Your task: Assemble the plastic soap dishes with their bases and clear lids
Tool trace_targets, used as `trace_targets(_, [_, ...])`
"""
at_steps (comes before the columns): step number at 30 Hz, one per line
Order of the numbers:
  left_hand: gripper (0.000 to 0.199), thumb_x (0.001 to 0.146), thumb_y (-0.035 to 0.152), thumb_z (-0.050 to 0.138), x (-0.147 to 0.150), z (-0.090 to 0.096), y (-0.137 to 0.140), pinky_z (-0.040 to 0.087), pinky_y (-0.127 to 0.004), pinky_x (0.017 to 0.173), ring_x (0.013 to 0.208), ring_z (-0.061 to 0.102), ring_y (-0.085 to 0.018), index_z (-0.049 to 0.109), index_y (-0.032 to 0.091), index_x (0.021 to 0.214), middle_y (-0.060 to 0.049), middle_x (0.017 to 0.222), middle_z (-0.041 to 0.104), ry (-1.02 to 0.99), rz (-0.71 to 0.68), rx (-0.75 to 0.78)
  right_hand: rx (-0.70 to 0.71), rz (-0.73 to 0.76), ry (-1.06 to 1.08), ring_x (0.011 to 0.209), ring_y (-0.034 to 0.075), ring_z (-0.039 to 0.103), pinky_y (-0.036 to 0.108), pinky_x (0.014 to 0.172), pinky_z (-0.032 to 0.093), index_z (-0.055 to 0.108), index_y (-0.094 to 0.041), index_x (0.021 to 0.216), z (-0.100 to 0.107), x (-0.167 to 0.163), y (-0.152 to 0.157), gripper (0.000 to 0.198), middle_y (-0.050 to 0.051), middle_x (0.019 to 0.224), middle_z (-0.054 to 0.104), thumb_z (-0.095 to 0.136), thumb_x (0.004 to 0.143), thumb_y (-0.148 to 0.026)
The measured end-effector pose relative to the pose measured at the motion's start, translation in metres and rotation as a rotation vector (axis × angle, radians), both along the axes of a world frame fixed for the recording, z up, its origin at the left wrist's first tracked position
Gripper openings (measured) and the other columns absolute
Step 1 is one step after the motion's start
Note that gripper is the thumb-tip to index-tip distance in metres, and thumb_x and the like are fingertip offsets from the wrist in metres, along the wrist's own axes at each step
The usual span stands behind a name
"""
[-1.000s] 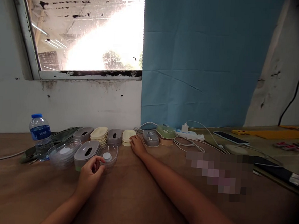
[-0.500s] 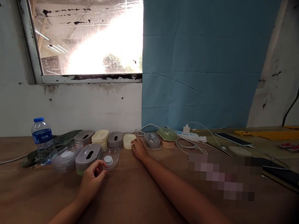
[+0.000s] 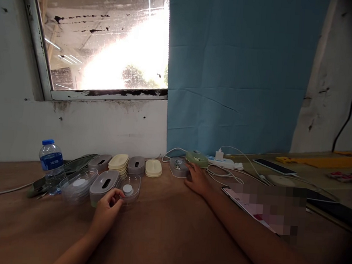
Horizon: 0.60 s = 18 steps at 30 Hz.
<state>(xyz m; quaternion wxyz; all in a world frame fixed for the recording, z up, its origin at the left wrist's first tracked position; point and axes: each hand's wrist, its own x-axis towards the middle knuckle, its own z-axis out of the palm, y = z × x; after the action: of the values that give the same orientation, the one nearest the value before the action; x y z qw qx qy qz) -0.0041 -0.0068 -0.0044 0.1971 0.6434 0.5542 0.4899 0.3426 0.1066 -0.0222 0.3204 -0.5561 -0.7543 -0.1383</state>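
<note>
My left hand (image 3: 108,207) rests on the table with loosely curled fingers, and nothing shows in them. It lies beside a grey oval box (image 3: 103,183) with a slot in its lid and a clear plastic tray (image 3: 134,185) with a white disc (image 3: 127,190). Farther right, my right hand (image 3: 198,180) is open, its stretched fingers at the right side of a grey lidded box (image 3: 178,167) with a printed top. Just behind those fingers is a green-lidded box (image 3: 197,158), whose lower part my hand hides. I cannot tell whether the fingers touch either box.
A cream box (image 3: 153,168), stacked cream lids (image 3: 119,162) and grey slotted boxes (image 3: 136,166) line the back. Nested clear trays (image 3: 80,187) and a water bottle (image 3: 51,165) stand left. Cables (image 3: 226,171), a power strip (image 3: 222,162) and phones (image 3: 273,166) lie right.
My right hand has moved right from the cream box to beside the grey printed-lid box, uncovering the cream box. The left hand has barely shifted.
</note>
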Motion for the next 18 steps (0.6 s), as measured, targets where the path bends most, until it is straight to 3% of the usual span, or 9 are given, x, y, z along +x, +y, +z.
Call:
trace_targets(4, [0.015, 0.066, 0.030, 0.047, 0.000, -0.002, 0.001, 0.030, -0.021, 0.053, 0.054, 0.036, -0.012, 0.052, 0.018, 0.073, 0.005, 0.057, 0.036, 0.021, 0.003, -0.013, -0.027, 0.012, -0.035, 0.119, 0.029, 0.036, 0.040, 0.098, 0.029, 0.042, -0.016, 0.125, -0.004, 0.004, 0.009, 0.058, 0.013, 0.130, 0.039, 0.054, 0.070, -0.031])
trace_targets(10, [0.015, 0.067, 0.030, 0.045, 0.000, -0.005, 0.002, 0.031, -0.022, 0.054, 0.055, 0.038, -0.012, 0.051, 0.018, 0.072, 0.005, 0.058, 0.038, 0.045, -0.001, -0.006, -0.023, -0.029, -0.027, 0.116, 0.031, 0.037, 0.041, 0.099, 0.025, 0.049, -0.013, 0.113, -0.003, -0.026, 0.026, 0.053, 0.016, 0.127, 0.043, 0.060, 0.067, -0.037])
trace_targets(18, [0.010, 0.067, 0.025, 0.046, 0.004, -0.004, 0.001, 0.031, -0.022, 0.054, 0.055, 0.038, -0.012, 0.052, 0.018, 0.070, 0.005, 0.057, 0.039, 0.045, -0.014, 0.050, 0.026, -0.105, 0.174, 0.099, 0.031, 0.048, 0.041, 0.084, 0.037, 0.049, -0.014, 0.093, 0.004, -0.058, 0.032, 0.033, 0.013, 0.097, 0.057, 0.061, 0.067, -0.030])
